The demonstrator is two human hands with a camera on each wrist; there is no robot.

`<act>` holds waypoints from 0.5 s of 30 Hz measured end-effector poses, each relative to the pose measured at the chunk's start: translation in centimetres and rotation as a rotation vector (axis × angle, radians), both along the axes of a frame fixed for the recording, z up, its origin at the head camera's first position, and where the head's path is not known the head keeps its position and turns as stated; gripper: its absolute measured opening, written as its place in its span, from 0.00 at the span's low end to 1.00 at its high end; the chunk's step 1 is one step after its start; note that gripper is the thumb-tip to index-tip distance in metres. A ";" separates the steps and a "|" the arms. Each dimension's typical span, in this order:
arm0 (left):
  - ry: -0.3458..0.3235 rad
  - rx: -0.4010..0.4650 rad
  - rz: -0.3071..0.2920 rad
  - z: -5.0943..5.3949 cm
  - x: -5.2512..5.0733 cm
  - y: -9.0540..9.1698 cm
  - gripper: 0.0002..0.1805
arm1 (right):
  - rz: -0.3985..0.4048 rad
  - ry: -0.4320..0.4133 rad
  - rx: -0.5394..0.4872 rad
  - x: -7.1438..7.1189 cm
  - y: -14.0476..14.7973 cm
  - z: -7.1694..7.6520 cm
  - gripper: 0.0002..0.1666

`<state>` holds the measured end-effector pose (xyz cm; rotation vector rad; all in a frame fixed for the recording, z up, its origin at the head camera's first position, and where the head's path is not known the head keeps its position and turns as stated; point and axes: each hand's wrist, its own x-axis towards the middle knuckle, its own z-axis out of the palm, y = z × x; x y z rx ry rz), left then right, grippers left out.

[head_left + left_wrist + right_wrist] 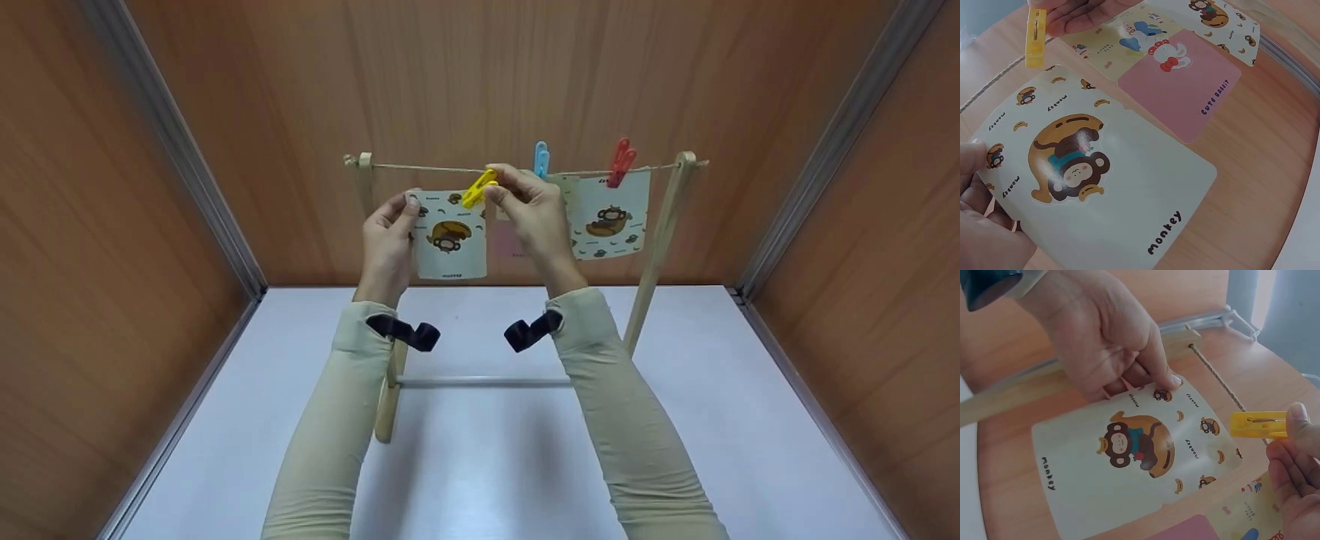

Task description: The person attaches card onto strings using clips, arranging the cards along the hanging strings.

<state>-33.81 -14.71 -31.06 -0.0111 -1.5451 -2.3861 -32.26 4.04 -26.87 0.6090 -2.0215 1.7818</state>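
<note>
My left hand (pixel 388 244) pinches the left edge, near the top, of a white card with a monkey print (pixel 451 251). My right hand (pixel 536 214) holds a yellow clothespin (pixel 1258 424) between thumb and fingers. That clothespin is beside the card's upper right corner, close to the twine (pixel 427 168); whether it touches either cannot be told. Behind the right hand hangs a yellow and pink card (pixel 1179 84), partly hidden in the head view. A blue clothespin (pixel 541 159) stands on the twine above it.
The twine runs between two wooden posts (pixel 660 247) of a stand on a white table (pixel 480 465). A red clothespin (pixel 621 163) holds another monkey card (pixel 609 217) at the right. A crossbar (pixel 487 381) joins the stand low down. Wood-grain panels (pixel 480 82) surround the table.
</note>
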 end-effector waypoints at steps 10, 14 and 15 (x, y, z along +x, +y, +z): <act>0.033 -0.047 0.008 0.9 0.1 -0.1 0.14 | -0.002 0.012 -0.075 -0.2 -0.7 1.5 0.18; 0.042 -0.056 0.010 1.2 0.1 -0.1 0.14 | 0.000 0.008 -0.102 -0.3 -0.8 1.9 0.18; 0.042 -0.054 0.007 1.3 0.1 -0.2 0.14 | -0.001 0.011 -0.108 -0.3 -0.9 2.0 0.18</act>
